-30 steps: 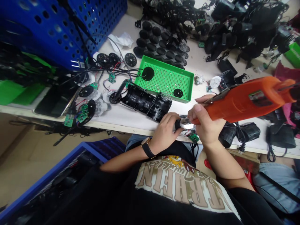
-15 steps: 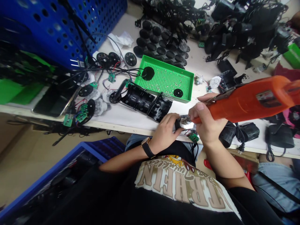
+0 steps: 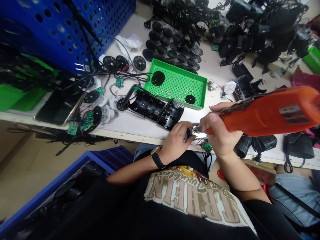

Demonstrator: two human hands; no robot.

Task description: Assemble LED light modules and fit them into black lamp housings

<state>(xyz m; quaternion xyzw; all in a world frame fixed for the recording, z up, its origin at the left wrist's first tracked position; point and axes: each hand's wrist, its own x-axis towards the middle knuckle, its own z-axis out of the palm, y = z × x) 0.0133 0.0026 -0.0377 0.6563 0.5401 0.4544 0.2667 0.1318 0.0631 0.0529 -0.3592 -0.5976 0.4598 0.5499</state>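
My right hand (image 3: 222,133) is closed around an orange electric screwdriver (image 3: 267,113), held nearly level with its tip pointing left. The tip reaches a small black-and-white lamp part (image 3: 198,132) at the table's front edge, lit brightly by a light. My left hand (image 3: 176,140) grips this part from the left, fingers over its top and thumb at the near side. From it hangs a green circuit board (image 3: 207,147) with thin wires. Just behind my left hand lies an opened black housing (image 3: 155,108). The exact contact under the screwdriver tip is hard to see.
A green perforated tray (image 3: 175,90) with small screws and two black discs stands behind the housing. Blue crates (image 3: 110,26) rise at the back left. Black cylinders (image 3: 265,143) with cables lie on the right. Circuit boards (image 3: 87,121) and wires cover the left side.
The screwdriver's rear end has dropped slightly, and my right hand has tilted and shifted slightly left with it. My left hand and the lamp part stay in place.
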